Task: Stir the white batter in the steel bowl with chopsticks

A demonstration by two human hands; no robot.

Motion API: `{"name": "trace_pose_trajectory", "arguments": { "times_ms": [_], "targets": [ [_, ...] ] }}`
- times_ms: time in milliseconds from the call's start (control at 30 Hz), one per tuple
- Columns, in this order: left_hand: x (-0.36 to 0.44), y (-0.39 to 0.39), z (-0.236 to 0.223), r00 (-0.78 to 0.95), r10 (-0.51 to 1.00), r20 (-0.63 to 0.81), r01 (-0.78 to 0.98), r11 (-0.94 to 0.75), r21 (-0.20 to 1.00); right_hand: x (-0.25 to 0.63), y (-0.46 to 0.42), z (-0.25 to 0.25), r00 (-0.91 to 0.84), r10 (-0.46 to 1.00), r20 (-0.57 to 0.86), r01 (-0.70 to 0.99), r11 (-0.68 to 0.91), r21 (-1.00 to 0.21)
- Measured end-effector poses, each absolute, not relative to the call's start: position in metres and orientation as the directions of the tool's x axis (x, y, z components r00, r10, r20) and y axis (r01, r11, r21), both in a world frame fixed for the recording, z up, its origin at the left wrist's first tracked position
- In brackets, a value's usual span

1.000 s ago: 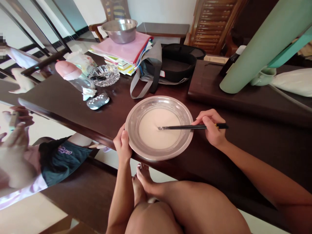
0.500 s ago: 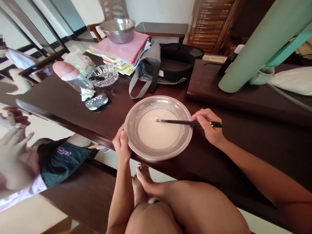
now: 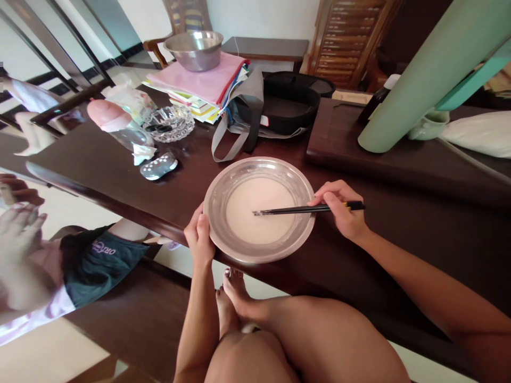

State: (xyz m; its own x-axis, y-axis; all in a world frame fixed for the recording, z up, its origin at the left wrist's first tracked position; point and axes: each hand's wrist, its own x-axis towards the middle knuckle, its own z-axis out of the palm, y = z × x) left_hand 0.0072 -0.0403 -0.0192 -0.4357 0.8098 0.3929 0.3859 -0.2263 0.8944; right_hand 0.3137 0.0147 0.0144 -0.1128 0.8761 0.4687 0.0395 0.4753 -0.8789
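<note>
A wide metal bowl (image 3: 217, 234) stands at the near edge of the dark wooden table (image 3: 175, 197). Inside it lies a smooth, creamy white liquid (image 3: 261, 229). My left hand (image 3: 199, 234) grips the bowl's left rim, thumb on top and the other fingers hidden underneath. Black chopsticks (image 3: 291, 209) with gold bands are held together in my right hand (image 3: 341, 207), just past the bowl's right rim. Their tips dip into the liquid near its middle.
Behind the bowl are a black and grey bag (image 3: 287, 109), a glass ashtray (image 3: 171, 125), a patterned dark case (image 3: 158, 166) and a stack of papers (image 3: 199, 80) bearing another metal bowl (image 3: 195, 50). A green tube (image 3: 403, 101) leans at right. Another person (image 3: 27, 255) sits at left.
The chopstick tips have shifted slightly toward me and left through the liquid, and the chopsticks now slant more. My left hand and the bowl stay in place.
</note>
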Motion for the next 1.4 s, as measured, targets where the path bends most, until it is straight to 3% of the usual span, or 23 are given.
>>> {"name": "trace_pose_trajectory", "arguments": {
  "times_ms": [133,1400],
  "targets": [
    [0.0070,-0.0402,-0.0200,-0.449,0.807,0.383,0.393,-0.207,0.896,0.3129,0.0144,0.0157,-0.085,0.876,0.475,0.106,0.482,-0.869],
    [0.0079,-0.0399,-0.0176,-0.438,0.815,0.380,0.396,-0.204,0.895,0.3123,0.0133,0.0174,-0.071,0.893,0.445,0.070,0.450,-0.890]
  ]
}}
